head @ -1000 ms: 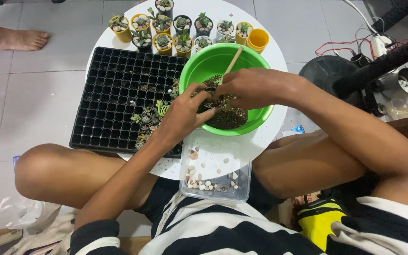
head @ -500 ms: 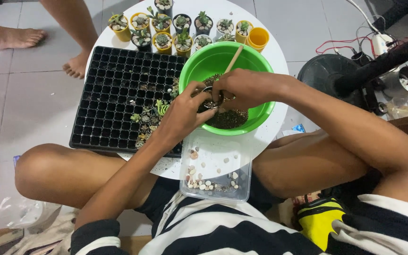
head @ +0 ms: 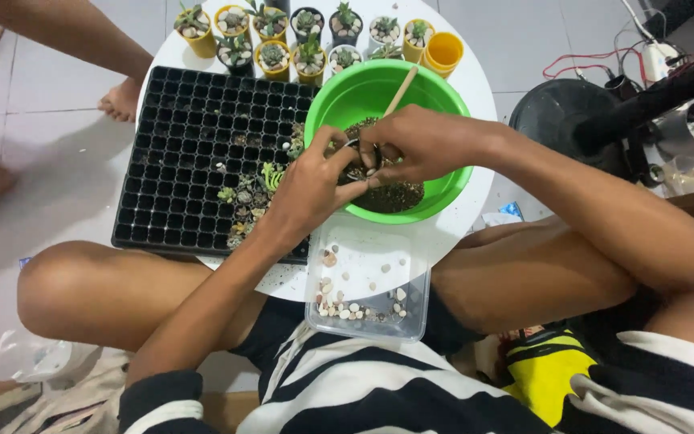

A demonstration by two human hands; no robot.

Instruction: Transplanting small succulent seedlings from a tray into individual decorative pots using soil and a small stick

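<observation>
A green bowl (head: 435,92) with dark soil (head: 395,197) sits on a round white table (head: 475,185). Both my hands meet above the bowl's near side. My left hand (head: 311,189) and my right hand (head: 419,145) pinch a small dark pot (head: 355,157) between their fingertips; most of the pot is hidden. A wooden stick (head: 401,88) leans in the bowl behind my right hand. Left of the bowl lies a black seedling tray (head: 186,153) with a few small succulents (head: 251,189) in its near cells.
Several small potted succulents (head: 307,32) and an empty yellow cup (head: 444,50) line the table's far edge. A clear plastic box (head: 367,285) with pebbles rests by my lap. Another person's bare legs and foot (head: 122,98) stand at the upper left. A black fan (head: 580,120) and cables lie at the right.
Another person has walked in at the upper left, their foot now close to the table. My hands stayed over the bowl, fingers shifting slightly on the pot.
</observation>
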